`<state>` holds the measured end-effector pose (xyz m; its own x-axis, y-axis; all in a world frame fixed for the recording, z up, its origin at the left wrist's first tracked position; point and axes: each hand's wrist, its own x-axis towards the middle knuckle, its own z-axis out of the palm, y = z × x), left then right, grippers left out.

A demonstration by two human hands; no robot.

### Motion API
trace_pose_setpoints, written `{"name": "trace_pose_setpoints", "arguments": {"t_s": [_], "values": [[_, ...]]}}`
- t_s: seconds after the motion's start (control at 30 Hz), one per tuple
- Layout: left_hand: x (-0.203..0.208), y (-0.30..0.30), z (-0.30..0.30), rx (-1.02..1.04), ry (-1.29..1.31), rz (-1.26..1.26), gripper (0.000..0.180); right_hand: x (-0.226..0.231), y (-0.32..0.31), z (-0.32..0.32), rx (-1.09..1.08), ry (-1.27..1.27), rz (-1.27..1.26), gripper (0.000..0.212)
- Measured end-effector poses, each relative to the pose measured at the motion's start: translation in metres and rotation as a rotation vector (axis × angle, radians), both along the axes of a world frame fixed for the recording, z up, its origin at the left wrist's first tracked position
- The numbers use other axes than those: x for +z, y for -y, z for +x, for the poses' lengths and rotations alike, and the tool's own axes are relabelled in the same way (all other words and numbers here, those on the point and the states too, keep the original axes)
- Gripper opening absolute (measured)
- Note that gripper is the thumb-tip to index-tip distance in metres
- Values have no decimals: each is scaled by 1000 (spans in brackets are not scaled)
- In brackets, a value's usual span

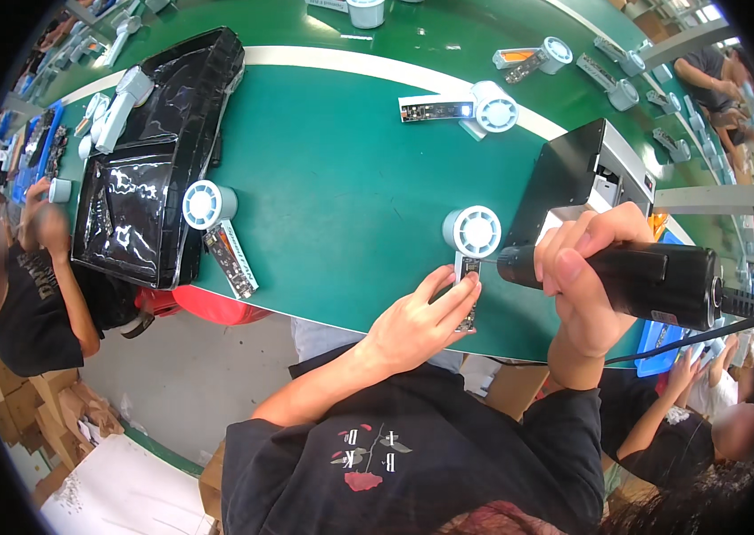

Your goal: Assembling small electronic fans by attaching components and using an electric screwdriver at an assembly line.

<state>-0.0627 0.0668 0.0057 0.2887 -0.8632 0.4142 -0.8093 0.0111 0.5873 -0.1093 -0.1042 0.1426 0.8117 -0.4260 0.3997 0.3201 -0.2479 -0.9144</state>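
My left hand [408,330] presses its fingers on the handle of a light blue handheld fan [475,234], which lies on the green table with its round grille up. Part of a circuit board shows in the open handle, partly covered by my fingers. My right hand [593,276] is wrapped round a black electric screwdriver [662,275], held sideways with its tip end at the handle just below the fan head. A cord trails off its back end to the right. The tip's exact contact with the handle is too small to tell.
Beyond stands a black and silver box-shaped device [564,174]. Other opened fans lie ahead [494,111] and at left [207,205], beside a black plastic-lined tray [149,214]. More fans rest on the far green strip [350,40]. Co-workers sit on both sides; a red stool [216,306] is at left.
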Motion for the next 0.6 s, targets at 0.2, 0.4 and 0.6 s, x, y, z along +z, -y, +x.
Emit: {"name": "trace_pose_setpoints", "arguments": {"t_s": [0.2,0.4,0.6], "values": [[-1,0,1,-8,-7,0,60,-2,-2,0,-20,-11,-36,24],[0,0,1,-1,34,-14,61,-7,2,6,152,72,123,24],[0,-1,0,-1,10,-11,61,-8,26,13,524,153,-48,30]]}}
